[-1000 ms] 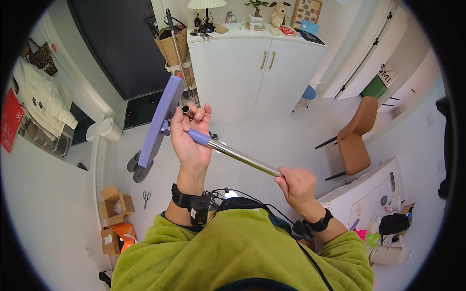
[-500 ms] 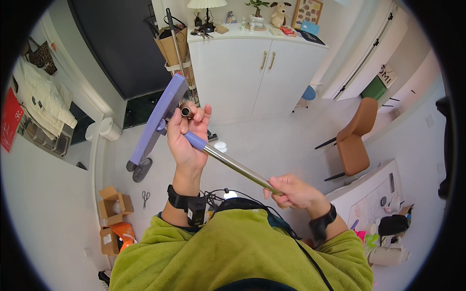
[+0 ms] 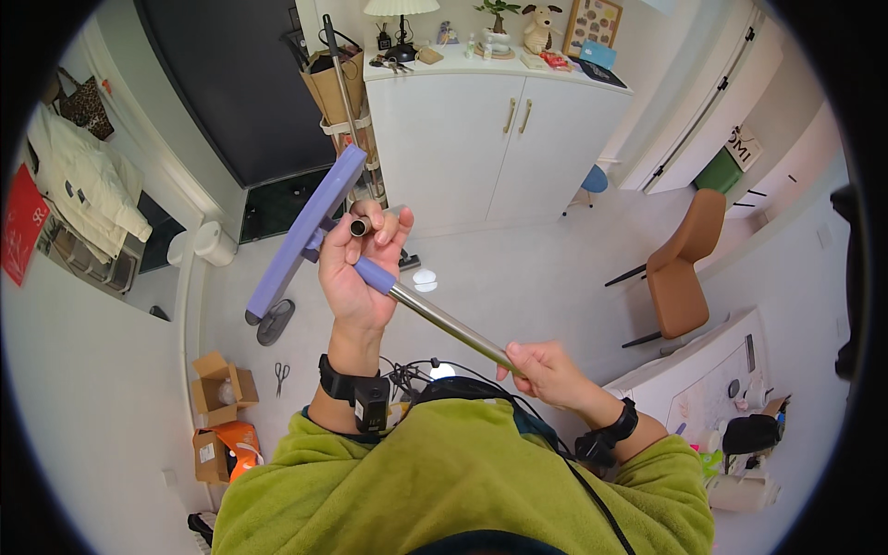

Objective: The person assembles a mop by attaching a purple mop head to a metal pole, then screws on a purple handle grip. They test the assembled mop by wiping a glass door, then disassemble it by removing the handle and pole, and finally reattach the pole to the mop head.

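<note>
My left hand (image 3: 356,298) is raised in front of me, palm turned up. Its fingers curl around a steel tube whose open round end (image 3: 360,227) faces me. Beside that hand is a long, flat purple mop head (image 3: 305,231), slanting from upper right to lower left. A purple sleeve (image 3: 375,276) rests across the left palm and caps a shiny metal pole (image 3: 449,324). Lower right, my right hand (image 3: 550,372) closes around the other end of this pole. How the tube joins the mop head is hidden behind the left fingers.
A white cabinet (image 3: 444,139) stands ahead, with a lamp (image 3: 400,28) and ornaments on top. A brown chair (image 3: 680,287) is at right. Dark slippers (image 3: 276,322), scissors (image 3: 281,377) and open cardboard boxes (image 3: 222,388) lie on the left floor. A white table (image 3: 712,361) stands lower right.
My right hand has shifted slightly left, nearer my left hand, still on the pole. The whole view has drifted slightly; the left hand's hold looks the same.
</note>
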Demonstrator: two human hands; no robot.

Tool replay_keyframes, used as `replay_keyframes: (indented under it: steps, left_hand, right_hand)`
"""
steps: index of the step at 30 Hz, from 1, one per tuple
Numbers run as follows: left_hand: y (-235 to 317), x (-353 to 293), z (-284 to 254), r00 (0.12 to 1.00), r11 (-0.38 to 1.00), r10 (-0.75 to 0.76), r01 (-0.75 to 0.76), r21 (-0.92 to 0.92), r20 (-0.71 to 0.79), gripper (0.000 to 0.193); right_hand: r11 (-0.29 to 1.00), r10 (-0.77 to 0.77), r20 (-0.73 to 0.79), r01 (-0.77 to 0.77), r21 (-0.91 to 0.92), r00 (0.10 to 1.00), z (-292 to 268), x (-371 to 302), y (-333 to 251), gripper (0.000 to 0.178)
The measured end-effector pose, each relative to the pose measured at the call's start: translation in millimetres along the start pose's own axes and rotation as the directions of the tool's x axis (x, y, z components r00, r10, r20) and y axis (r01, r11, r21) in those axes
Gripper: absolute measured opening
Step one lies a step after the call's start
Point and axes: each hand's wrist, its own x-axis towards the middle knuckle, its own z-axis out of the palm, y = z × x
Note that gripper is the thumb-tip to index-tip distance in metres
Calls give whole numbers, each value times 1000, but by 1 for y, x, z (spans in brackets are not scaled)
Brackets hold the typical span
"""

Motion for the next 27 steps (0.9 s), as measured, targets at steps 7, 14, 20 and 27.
replay_keyframes:
  steps: [7,14,20,27]
  left_hand:
    - [18,17,-3,980,935,-197,189,-302,4,34]
    - [12,26,-11,935,713,-347,311,-628,69,38]
    - [13,28,-21,909,543,-415,288,-789,46,37]
    - [7,32,-28,884,477,-466,266,-838,15,23]
  right_hand:
    - [732,-428,-23,331,-596,904,-69,39,-37,42]
    - [408,-704,126,544,-733,699,-69,91,-35,70]
    - [324,-790,-28,379,-867,612,-56,103,-20,66]
    - [547,-701,-73,469,-693,710,-59,125,0,37]
